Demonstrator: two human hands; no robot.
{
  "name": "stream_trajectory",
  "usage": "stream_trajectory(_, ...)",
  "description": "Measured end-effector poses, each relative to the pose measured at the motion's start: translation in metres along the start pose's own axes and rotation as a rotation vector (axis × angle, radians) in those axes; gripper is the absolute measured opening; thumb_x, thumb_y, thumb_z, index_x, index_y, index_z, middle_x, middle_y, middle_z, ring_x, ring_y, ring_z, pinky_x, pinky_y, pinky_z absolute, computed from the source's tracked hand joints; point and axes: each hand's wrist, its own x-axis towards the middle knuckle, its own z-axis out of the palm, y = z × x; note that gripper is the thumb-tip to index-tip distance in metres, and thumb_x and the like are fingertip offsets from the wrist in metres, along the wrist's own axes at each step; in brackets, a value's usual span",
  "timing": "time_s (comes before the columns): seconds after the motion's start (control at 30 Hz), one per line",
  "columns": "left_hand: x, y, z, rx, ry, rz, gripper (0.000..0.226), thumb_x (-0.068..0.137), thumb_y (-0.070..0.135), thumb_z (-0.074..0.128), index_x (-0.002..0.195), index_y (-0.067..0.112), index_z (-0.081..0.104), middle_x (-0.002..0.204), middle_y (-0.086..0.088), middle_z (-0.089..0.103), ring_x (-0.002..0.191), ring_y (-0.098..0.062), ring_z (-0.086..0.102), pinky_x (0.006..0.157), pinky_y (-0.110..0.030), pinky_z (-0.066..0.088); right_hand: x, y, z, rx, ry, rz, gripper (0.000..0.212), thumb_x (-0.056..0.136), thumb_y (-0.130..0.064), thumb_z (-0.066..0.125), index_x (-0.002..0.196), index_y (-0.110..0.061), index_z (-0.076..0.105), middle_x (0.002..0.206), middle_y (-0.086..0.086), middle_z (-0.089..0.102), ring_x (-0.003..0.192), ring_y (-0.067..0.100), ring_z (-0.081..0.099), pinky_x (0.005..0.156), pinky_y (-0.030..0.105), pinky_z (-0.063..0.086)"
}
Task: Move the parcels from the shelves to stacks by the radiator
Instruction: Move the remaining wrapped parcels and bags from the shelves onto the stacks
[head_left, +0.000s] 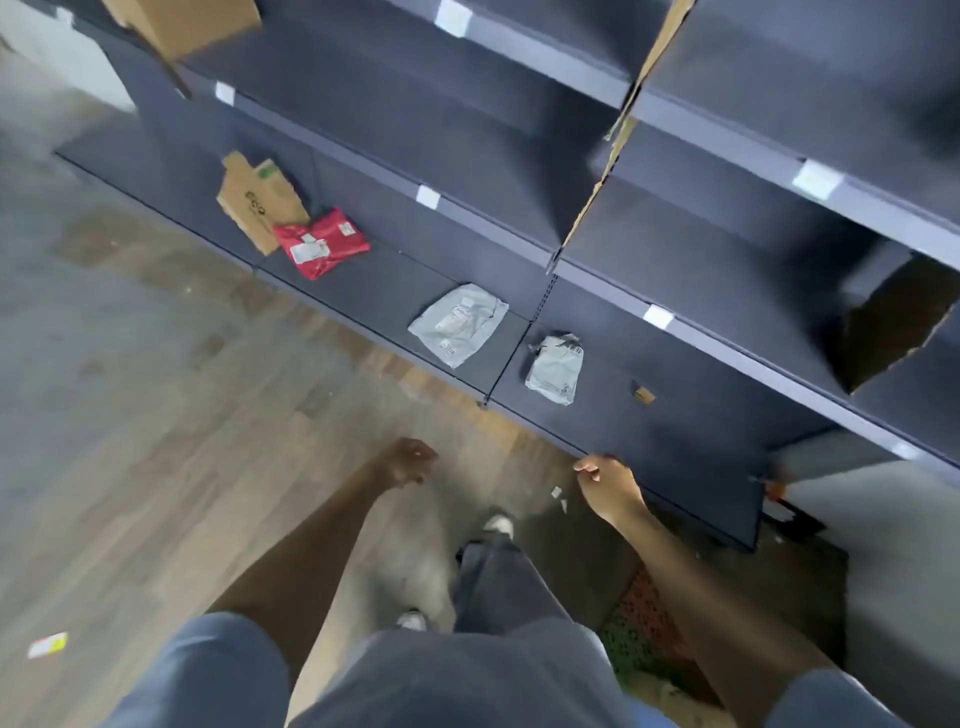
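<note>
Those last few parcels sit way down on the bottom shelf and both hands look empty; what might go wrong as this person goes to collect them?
1. The red parcel and two grey parcels lie apart along the bottom shelf, so one may be missed or dropped when gathered together.
2. Paper scraps litter the floor by the feet, a possible slip.
3. Bending low under the jutting shelf above risks bumping the head.

Motion blur smears the parcel labels (310, 251); a cardboard box (182, 23) is cut off at top.
</note>
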Motion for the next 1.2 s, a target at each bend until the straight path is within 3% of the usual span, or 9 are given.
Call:
stream_trajectory(0.1, 0.033, 0.004, -0.008, -0.088, -0.008, -0.065, 0.028, 0.098, 0.011, 0.041, 0.119, 0.001, 0.056, 0.084, -0.004, 0.055, 0.056, -0.007, 0.054, 0.049, -0.02, 0.033, 0.057, -0.005, -0.01, -0.004, -0.051, 0.054, 0.028, 0.095, -0.008, 0.042, 0.113, 0.001, 0.061, 0.111, 0.018, 0.066, 0.1, 0.031, 0.063, 0.047, 0.0, 0.037)
stream_trajectory(0.27, 0.103, 0.011, -0.018, -0.372, 0.085, -0.179, 0.031, 0.098, 0.0, 0.037, 0.123, -0.012, 0.051, 0.071, -0.005, 0.05, 0.032, 0.003, 0.051, 0.032, -0.008, 0.031, 0.143, -0.005, -0.015, -0.068, -0.149, 0.104, 0.028, 0.094, -0.014, 0.046, 0.112, 0.001, 0.064, 0.121, 0.017, 0.062, 0.114, 0.031, 0.055, 0.087, 0.027, 0.041)
stream_trajectory(0.5, 0.273, -0.019, 0.015, -0.738, 0.071, -0.211, 0.02, 0.099, 0.005, 0.037, 0.111, 0.0, 0.053, 0.075, -0.004, 0.053, 0.05, -0.002, 0.058, 0.041, -0.007, 0.04, 0.317, 0.011, 0.06, -0.136, -0.203, 0.138, 0.024, 0.091, -0.003, 0.049, 0.107, 0.006, 0.065, 0.115, 0.024, 0.065, 0.11, 0.035, 0.059, 0.087, 0.031, 0.042)
stream_trajectory(0.63, 0.406, -0.086, 0.039, -0.642, 0.051, -0.218, 0.029, 0.1, 0.015, 0.036, 0.115, 0.001, 0.056, 0.076, -0.001, 0.056, 0.052, 0.0, 0.058, 0.052, -0.013, 0.041, 0.446, 0.037, 0.146, -0.154, -0.209, 0.157, 0.035, 0.091, -0.006, 0.046, 0.124, 0.001, 0.049, 0.127, 0.023, 0.056, 0.117, 0.036, 0.053, 0.096, 0.035, 0.04)
stream_trajectory(0.73, 0.494, -0.142, 0.038, -0.541, 0.102, -0.229, 0.034, 0.101, 0.022, 0.034, 0.117, 0.004, 0.056, 0.076, 0.001, 0.055, 0.041, 0.008, 0.055, 0.06, -0.019, 0.036, 0.53, 0.056, 0.2, 0.234, -0.148, 0.41, 0.032, 0.097, -0.013, 0.039, 0.125, -0.002, 0.048, 0.119, 0.019, 0.058, 0.111, 0.031, 0.055, 0.106, 0.039, 0.038)
stream_trajectory(0.9, 0.573, -0.215, 0.043, -0.472, 0.24, -0.322, 0.045, 0.101, 0.026, 0.03, 0.12, -0.006, 0.055, 0.074, -0.004, 0.052, 0.063, -0.016, 0.048, 0.061, -0.02, 0.032, 0.606, 0.102, 0.255, 1.202, -0.032, 0.684, 0.036, 0.1, -0.019, 0.035, 0.132, -0.003, 0.04, 0.123, 0.018, 0.056, 0.116, 0.026, 0.056, 0.109, 0.031, 0.037)
stream_trajectory(1.0, 0.59, -0.231, 0.062, -0.32, 0.157, -0.284, 0.043, 0.101, 0.022, 0.032, 0.112, -0.009, 0.059, 0.083, -0.013, 0.056, 0.061, -0.016, 0.048, 0.046, -0.014, 0.042, 0.64, 0.114, 0.266, 1.281, 0.094, 0.653, 0.018, 0.095, -0.025, 0.042, 0.087, -0.014, 0.055, 0.065, 0.001, 0.062, 0.067, 0.011, 0.061, 0.065, 0.016, 0.055)
stream_trajectory(1.07, 0.59, -0.236, 0.074, -0.23, 0.11, -0.243, 0.041, 0.1, 0.024, 0.034, 0.106, -0.004, 0.063, 0.09, -0.014, 0.059, 0.063, -0.019, 0.053, 0.048, -0.01, 0.043, 0.66, 0.115, 0.262, 1.33, 0.2, 0.685, 0.026, 0.093, -0.022, 0.047, 0.067, -0.019, 0.047, 0.035, -0.005, 0.053, 0.043, 0.007, 0.053, 0.038, 0.014, 0.044)
stream_trajectory(1.2, 0.56, -0.226, 0.089, -0.078, 0.037, -0.206, 0.034, 0.099, 0.033, 0.039, 0.094, 0.014, 0.066, 0.092, -0.011, 0.068, 0.077, -0.019, 0.062, 0.079, -0.026, 0.048, 0.649, 0.106, 0.243, 1.22, 0.22, 0.678, 0.019, 0.092, -0.013, 0.044, 0.076, -0.017, 0.052, 0.06, -0.002, 0.063, 0.056, 0.008, 0.06, 0.044, 0.016, 0.047)
